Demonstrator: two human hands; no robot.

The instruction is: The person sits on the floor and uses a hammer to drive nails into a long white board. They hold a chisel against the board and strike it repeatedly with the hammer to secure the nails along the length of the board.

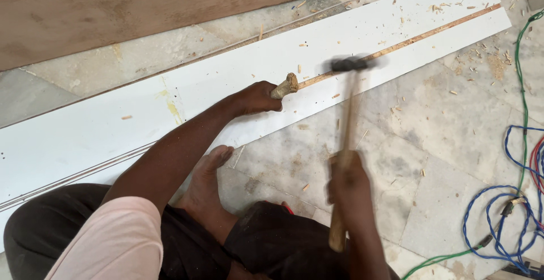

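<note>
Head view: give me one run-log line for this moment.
left hand: grips wooden chisel handle on white board groove | right hand: grips hammer, head blurred above chisel | floor: wood chips, cables

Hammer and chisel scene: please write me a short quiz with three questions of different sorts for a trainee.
1. Which hand holds the hammer: left or right?
2. True or false: the left hand grips a wooden-handled chisel set in the groove of the long white board.
3. What lies on the floor at the right side? A) blue and green cables B) a bucket C) a saw

Key
1. The right hand; the hammer head is blurred with motion.
2. True.
3. A.
</note>
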